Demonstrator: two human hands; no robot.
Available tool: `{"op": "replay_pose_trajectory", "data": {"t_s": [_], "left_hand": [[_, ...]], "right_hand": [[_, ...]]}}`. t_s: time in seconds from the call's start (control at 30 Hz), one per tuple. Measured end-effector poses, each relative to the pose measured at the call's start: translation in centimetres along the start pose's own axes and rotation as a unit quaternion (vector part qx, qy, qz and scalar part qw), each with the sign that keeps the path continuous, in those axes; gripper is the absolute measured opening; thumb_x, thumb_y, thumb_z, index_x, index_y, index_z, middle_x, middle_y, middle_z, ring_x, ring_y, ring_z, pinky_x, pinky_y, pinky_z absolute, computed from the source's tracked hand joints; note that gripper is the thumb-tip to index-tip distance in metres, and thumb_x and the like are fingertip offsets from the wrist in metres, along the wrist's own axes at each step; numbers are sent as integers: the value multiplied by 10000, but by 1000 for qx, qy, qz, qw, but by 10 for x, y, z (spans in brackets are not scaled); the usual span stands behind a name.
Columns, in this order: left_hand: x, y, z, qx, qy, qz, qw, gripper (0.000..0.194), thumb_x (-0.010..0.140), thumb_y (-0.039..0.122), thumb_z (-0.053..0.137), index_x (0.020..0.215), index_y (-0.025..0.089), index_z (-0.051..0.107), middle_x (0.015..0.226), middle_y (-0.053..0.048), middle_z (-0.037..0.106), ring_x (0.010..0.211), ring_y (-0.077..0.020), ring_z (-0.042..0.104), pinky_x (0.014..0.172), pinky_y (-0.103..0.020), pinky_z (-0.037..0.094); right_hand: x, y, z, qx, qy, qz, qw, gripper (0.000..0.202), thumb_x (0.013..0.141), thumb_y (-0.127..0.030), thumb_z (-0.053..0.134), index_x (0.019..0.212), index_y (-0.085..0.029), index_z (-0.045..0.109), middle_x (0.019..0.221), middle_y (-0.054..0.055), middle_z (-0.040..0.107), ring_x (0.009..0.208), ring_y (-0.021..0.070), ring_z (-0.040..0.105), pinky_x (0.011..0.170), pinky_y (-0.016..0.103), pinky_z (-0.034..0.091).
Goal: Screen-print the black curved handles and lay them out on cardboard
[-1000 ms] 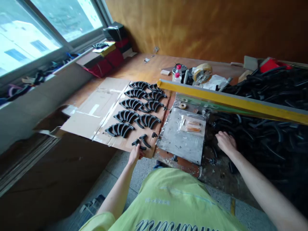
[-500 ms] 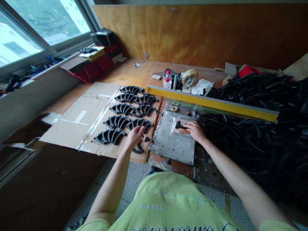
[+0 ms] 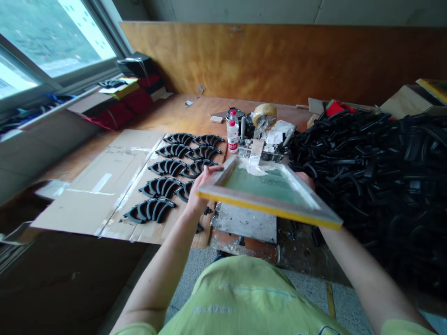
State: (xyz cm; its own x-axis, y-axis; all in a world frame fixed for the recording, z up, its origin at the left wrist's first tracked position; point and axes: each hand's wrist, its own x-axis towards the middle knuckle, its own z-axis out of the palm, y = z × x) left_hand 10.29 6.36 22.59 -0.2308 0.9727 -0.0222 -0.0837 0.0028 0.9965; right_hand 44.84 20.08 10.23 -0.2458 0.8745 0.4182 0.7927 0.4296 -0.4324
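Note:
A screen-printing frame [image 3: 270, 208] with green mesh and a yellow front edge hangs tilted over the grey metal plate [image 3: 240, 222]. My left hand [image 3: 201, 186] is closed on its left side, fingers along the rim. At the opposite side my right hand [image 3: 306, 179] grips the frame from behind, its fingers partly hidden by the rim. What lies on the plate beneath the mesh is covered. Left of the frame, curved black plastic handles [image 3: 162, 187] rest in fanned rows on a flattened cardboard sheet [image 3: 92, 184].
A large heap of black parts [image 3: 370, 186] covers the bench's right side. Behind the frame stand a bottle with a red cap [image 3: 232, 135], a roll of tape [image 3: 264, 114] and crumpled white paper [image 3: 277, 134]. Red boxes [image 3: 115, 111] sit by the window.
The frame has swung down from its raised position over the plate. My left hand has left the handles, and my right has left the black piece on the plate; both now hold the frame.

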Motion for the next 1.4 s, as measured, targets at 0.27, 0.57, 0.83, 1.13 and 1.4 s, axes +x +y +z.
{"op": "replay_pose_trajectory", "data": {"t_s": [0.27,0.57,0.83,1.13,1.4], "left_hand": [[-37,-128,-34,94,-16,-171,981,822,763,528,652,1467,226,355,770,-5,648,622,-136,583,562,-224,444],[-33,-151,-36,103,-15,-196,975,767,775,538,623,1438,224,398,868,-28,676,737,-168,626,657,-261,489],[-35,-150,-36,112,-19,-189,975,729,788,551,605,1415,226,424,910,-40,680,776,-176,636,650,-259,489],[-37,-133,-32,106,-10,-197,975,734,770,561,624,1389,206,458,837,-33,676,675,-159,610,596,-246,467],[-33,-53,-31,53,-52,-179,981,628,800,583,588,1310,220,546,885,-35,684,688,-155,614,555,-223,459]], "right_hand": [[75,-94,23,-59,-23,-114,991,650,757,-225,713,1354,-125,475,1350,175,469,1207,308,462,1001,436,418],[46,-111,48,-98,-212,-161,959,177,839,-85,484,903,-144,639,906,102,657,889,221,569,780,316,430],[31,-97,18,25,-263,-263,928,167,793,-94,534,832,-194,662,822,46,641,833,200,567,741,306,427],[8,-101,25,41,-205,-240,948,153,854,-144,538,934,-181,663,883,66,651,865,211,577,771,318,454],[107,-86,19,-26,-75,-35,996,591,803,-321,688,1363,-281,500,973,56,672,829,221,611,757,314,445]]}}
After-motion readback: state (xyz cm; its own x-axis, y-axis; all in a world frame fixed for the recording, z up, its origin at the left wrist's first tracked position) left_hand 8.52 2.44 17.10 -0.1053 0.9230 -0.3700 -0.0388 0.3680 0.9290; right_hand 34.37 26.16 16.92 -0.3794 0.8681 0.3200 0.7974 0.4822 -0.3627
